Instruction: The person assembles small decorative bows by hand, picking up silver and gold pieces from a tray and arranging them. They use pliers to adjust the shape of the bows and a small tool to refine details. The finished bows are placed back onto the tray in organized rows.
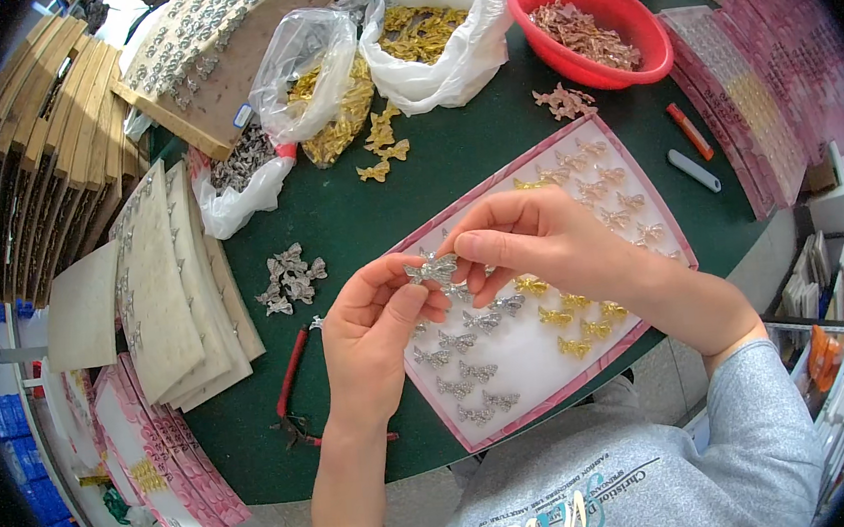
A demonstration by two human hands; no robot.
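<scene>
Head view shows the left hand [363,329] with its fingers pinching a silver bow [433,270] above the white, pink-edged board [523,380]. The right hand [530,239] has thumb and forefinger drawn together at the bow's right edge; whether they grip it cannot be told. Silver, gold and pink bows line the board. Red-handled pliers [293,373] and loose silver bows [290,279] lie to its left on the green worktop [338,226].
</scene>
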